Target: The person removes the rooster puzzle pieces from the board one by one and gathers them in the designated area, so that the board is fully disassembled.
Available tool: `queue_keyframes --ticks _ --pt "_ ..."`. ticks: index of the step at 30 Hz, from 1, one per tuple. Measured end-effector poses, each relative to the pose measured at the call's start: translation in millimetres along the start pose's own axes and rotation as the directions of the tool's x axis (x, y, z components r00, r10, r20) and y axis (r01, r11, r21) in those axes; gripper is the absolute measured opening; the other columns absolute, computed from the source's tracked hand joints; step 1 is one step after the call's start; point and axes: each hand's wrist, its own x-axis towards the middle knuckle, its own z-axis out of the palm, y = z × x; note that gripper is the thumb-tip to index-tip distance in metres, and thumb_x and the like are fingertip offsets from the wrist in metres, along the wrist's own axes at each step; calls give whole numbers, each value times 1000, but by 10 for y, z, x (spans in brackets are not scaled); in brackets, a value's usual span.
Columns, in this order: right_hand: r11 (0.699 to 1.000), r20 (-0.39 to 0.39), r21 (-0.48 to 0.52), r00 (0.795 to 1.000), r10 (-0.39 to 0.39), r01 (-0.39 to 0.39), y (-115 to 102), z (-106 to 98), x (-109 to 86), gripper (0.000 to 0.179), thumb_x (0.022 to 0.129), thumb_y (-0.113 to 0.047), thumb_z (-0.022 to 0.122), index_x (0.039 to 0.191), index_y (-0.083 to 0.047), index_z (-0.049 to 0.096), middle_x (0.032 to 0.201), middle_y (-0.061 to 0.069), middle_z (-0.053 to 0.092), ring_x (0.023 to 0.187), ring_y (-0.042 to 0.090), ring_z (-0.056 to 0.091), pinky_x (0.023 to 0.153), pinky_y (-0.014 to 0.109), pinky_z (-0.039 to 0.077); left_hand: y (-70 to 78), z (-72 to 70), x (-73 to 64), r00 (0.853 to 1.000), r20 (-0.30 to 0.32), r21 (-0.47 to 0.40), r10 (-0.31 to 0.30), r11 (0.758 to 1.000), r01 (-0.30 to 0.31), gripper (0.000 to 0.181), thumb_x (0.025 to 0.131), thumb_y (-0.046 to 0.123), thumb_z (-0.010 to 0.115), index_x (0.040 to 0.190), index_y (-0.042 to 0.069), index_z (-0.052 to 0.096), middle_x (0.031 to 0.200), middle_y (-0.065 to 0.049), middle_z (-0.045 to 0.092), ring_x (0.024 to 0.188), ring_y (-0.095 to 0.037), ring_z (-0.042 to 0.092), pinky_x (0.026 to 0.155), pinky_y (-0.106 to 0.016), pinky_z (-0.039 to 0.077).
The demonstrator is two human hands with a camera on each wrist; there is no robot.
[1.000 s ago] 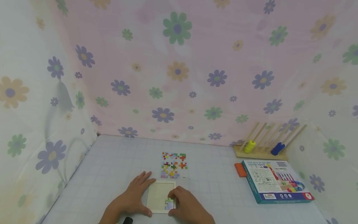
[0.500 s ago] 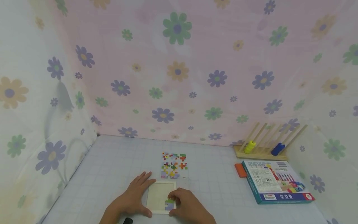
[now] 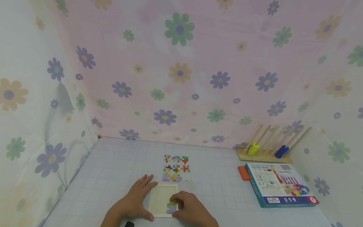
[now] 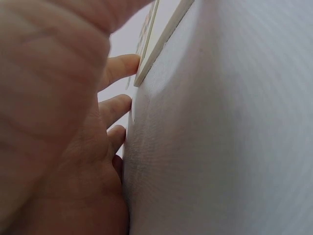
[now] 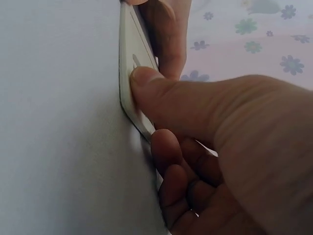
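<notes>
A square, pale wooden puzzle tray (image 3: 158, 200) lies near the front of the table. In its lower right corner sits a purple and green jigsaw piece (image 3: 171, 208). My right hand (image 3: 193, 206) pinches this piece with thumb and index finger at the tray's right side; the right wrist view shows the thumb (image 5: 146, 78) pressed down at the tray's rim, the other fingers curled. Along the tray's left side my left hand (image 3: 134, 200) rests with fingers spread, thumb at the lower left corner and a fingertip (image 4: 129, 62) touching the rim.
Several loose jigsaw pieces (image 3: 175, 168) lie in rows just behind the tray. At the right are a bead rack (image 3: 265, 157) with wooden rods, a boxed bead set (image 3: 280, 186) and an orange block (image 3: 244, 173). Flowered cloth walls (image 3: 198, 94) enclose the table.
My right thumb has shifted slightly and more of the piece's green edge shows. The left hand keeps its place at the tray.
</notes>
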Motion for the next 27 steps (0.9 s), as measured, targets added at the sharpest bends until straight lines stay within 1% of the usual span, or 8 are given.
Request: queue_keyframes --ticks 4,9,14,18,22,24,27 --pt "999 21 40 999 -27 27 49 -7 -13 30 83 -18 84 110 -26 73 81 -10 58 71 2 51 61 19 44 -1 6 -9 1000 5 0 0 1000 0 117 56 67 90 151 17 46 169 -14 25 157 -44 13 125 -68 13" --pt "996 47 25 995 -88 86 108 -41 -25 30 86 -21 81 114 -28 72 86 -13 58 74 0 50 64 17 45 -13 6 -8 1000 -8 -4 9 1000 -9 119 54 68 90 152 17 45 169 -14 24 157 -44 12 124 -70 14" --pt "987 44 40 987 -156 154 153 -73 -25 32 87 -24 80 118 -28 71 91 -14 58 76 -3 50 65 16 45 -10 2 -12 1000 -13 -9 -1 1000 1 119 53 66 91 152 18 45 169 -13 25 157 -44 12 122 -71 15" --pt "981 -5 66 983 -185 185 209 -94 -6 35 88 -24 79 121 -28 70 97 -14 61 77 -3 51 66 16 46 6 -6 -22 1000 -6 -14 -5 1000 5 118 54 64 92 151 17 46 169 -15 25 157 -45 13 122 -72 15" --pt "974 -85 50 973 -215 220 287 -114 30 37 88 -21 79 123 -26 69 104 -12 64 80 -3 52 70 16 48 14 -12 -32 1000 -7 -22 3 1000 -4 117 54 61 93 151 16 46 169 -16 25 157 -46 13 122 -72 15" --pt "975 -119 30 969 -216 221 323 -123 51 37 89 -20 78 124 -26 68 106 -13 64 82 -2 52 71 16 48 18 -15 -34 1000 -7 -26 4 1000 -4 117 54 61 93 151 16 46 169 -15 25 157 -45 13 122 -72 14" --pt "982 -155 -3 970 -189 191 356 -143 84 36 90 -21 77 123 -30 68 107 -14 62 85 0 51 73 17 48 16 -14 -26 1000 -13 -26 9 1000 -9 118 54 62 93 151 16 46 169 -15 24 157 -45 13 122 -72 14"
